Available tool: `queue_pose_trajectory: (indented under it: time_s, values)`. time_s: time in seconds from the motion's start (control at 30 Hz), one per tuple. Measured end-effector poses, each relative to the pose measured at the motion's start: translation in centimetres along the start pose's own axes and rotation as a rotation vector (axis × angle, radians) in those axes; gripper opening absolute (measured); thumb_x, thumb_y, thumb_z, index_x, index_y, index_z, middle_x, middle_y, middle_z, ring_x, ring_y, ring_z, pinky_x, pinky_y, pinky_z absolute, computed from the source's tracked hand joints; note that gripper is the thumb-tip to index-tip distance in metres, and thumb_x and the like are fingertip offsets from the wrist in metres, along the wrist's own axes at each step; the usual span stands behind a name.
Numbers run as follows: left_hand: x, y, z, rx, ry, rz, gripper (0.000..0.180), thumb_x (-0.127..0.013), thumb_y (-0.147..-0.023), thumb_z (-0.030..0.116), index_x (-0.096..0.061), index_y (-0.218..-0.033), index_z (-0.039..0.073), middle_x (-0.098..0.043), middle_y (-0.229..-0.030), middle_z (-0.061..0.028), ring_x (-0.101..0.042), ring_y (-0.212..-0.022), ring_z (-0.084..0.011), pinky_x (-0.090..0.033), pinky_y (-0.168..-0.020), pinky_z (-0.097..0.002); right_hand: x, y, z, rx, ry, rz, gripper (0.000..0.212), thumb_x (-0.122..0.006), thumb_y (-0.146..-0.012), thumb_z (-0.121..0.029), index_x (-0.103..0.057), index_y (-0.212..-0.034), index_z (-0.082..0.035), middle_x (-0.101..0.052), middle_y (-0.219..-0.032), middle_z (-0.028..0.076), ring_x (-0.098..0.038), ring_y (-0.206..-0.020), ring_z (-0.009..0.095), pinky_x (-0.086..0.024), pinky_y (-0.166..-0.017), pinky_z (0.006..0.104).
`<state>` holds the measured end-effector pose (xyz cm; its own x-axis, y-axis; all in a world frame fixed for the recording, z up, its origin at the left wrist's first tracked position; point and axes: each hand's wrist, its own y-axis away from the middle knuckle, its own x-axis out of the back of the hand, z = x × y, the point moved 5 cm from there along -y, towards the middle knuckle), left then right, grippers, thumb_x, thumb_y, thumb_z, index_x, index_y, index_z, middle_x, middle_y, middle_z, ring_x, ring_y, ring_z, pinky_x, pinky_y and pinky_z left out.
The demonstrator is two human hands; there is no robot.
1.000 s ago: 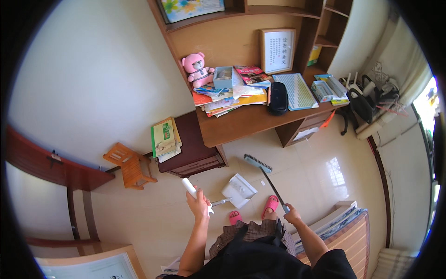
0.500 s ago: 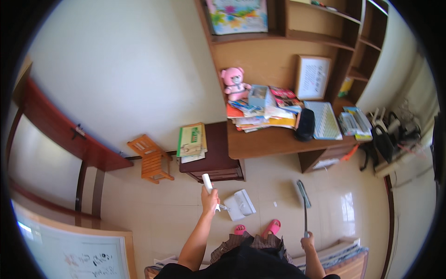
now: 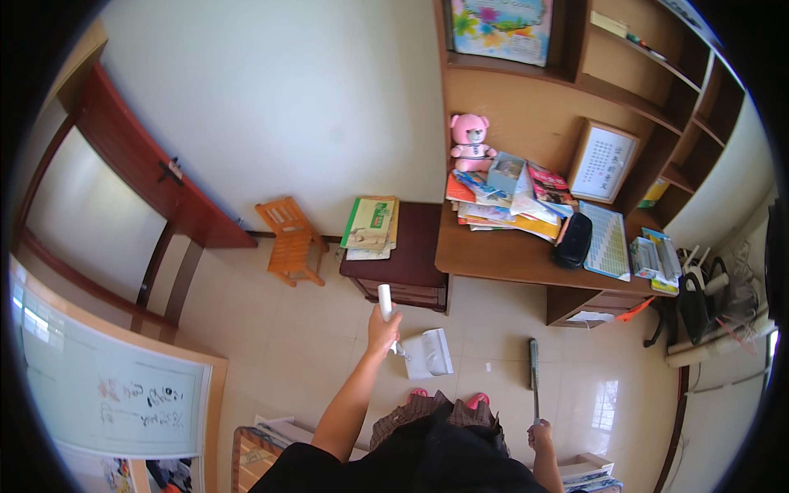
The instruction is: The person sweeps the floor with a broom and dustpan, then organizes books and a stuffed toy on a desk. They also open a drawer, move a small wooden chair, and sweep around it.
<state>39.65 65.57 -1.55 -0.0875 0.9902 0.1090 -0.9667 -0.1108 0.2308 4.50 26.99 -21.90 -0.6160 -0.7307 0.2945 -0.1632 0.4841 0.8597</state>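
My left hand (image 3: 383, 330) is wrapped around the white dustpan handle (image 3: 385, 297), whose end sticks up above my fist. The dustpan (image 3: 424, 355) sits low in front of me, ahead of my pink slippers (image 3: 477, 401) and a little to the left; I cannot tell whether its underside is fully down on the tiles. My right hand (image 3: 541, 436) grips the broom (image 3: 533, 366) by its shaft, out on my right side, with the grey-green head pointing away from me. From this angle I can't tell whether the bristles touch the floor.

A small white scrap (image 3: 488, 366) lies on the glossy tiled floor (image 3: 329, 333) between the pan and the broom head, touching neither. The broom is on the scrap's far side from the pan, which seems to me the right side for a stroke leftward. To sweep well from here, I judge that the head should turn broadside to the pan, bristles pressed lightly and evenly, with short, low strokes; a flick could send something so light skidding over smooth tile. My left wrist should tilt the handle so that the pan's lip lies flush and steady, leaving no gap for the scrap to slip beneath. The slippers should stay out of the broom's path.
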Motion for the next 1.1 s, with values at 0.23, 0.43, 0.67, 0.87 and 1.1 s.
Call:
queue_pose_trajectory:
  time_s: [0.23, 0.43, 0.67, 0.87, 1.1]
  values:
    - [-0.1, -0.2, 0.2, 0.009, -0.008, -0.001, 0.028, -0.055, -0.073, 0.012, -0.043, -0.096, 0.002, -0.044, -0.058, -0.0039, -0.04, -0.035, -0.011, -0.032, -0.033, -0.0257, -2.5, 1.3, -0.6, -0.044, 0.066, -0.147, 0.018, -0.044, -0.065, 0.006, -0.034, -0.064, -0.009, -0.033, -0.043, 0.002, -0.033, -0.031, 0.013, -0.025, -0.027, 0.0254]
    - [0.3, -0.7, 0.2, 0.015, 0.009, -0.004, 0.028, -0.055, -0.073, 0.012, -0.043, -0.096, 0.003, -0.043, -0.058, -0.0038, -0.04, -0.036, -0.0113, -0.033, -0.033, -0.0261, -2.7, -1.3, 0.8, -0.12, 0.125, -0.191, 0.043, -0.043, -0.068, 0.005, -0.026, -0.101, -0.017, -0.038, -0.047, 0.005, -0.036, -0.033, 0.015, -0.027, -0.028, 0.0278]
    - [0.5, -1.0, 0.0, 0.009, 0.024, -0.015, 0.028, -0.055, -0.074, 0.012, -0.043, -0.097, 0.002, -0.044, -0.06, -0.0032, -0.04, -0.036, -0.0101, -0.033, -0.033, -0.0249, -4.4, -0.9, 0.8, -0.026, 0.203, -0.267, 0.019, -0.042, -0.066, 0.007, -0.039, -0.078, -0.007, -0.038, -0.046, 0.007, -0.037, -0.031, 0.016, -0.026, -0.026, 0.0296]
    - [0.8, -0.9, 0.3, 0.041, -0.004, -0.007, 0.027, -0.056, -0.074, 0.013, -0.043, -0.097, 0.004, -0.043, -0.059, -0.0034, -0.04, -0.037, -0.0108, -0.034, -0.034, -0.0255, -5.0, -1.2, 1.0, -0.042, 0.189, -0.243, 0.01, -0.039, -0.067, 0.005, -0.039, -0.071, -0.003, -0.038, -0.046, 0.007, -0.037, -0.031, 0.016, -0.027, -0.026, 0.0293]
    - [0.9, -0.5, 0.4, 0.038, -0.024, -0.001, 0.028, -0.056, -0.073, 0.012, -0.043, -0.096, 0.005, -0.043, -0.057, -0.0021, -0.04, -0.037, -0.0103, -0.033, -0.034, -0.0251, -5.5, -0.6, 0.2, -0.025, 0.236, -0.245, 0.007, -0.04, -0.068, 0.004, -0.04, -0.068, -0.003, -0.037, -0.043, 0.007, -0.037, -0.03, 0.016, -0.026, -0.026, 0.029]
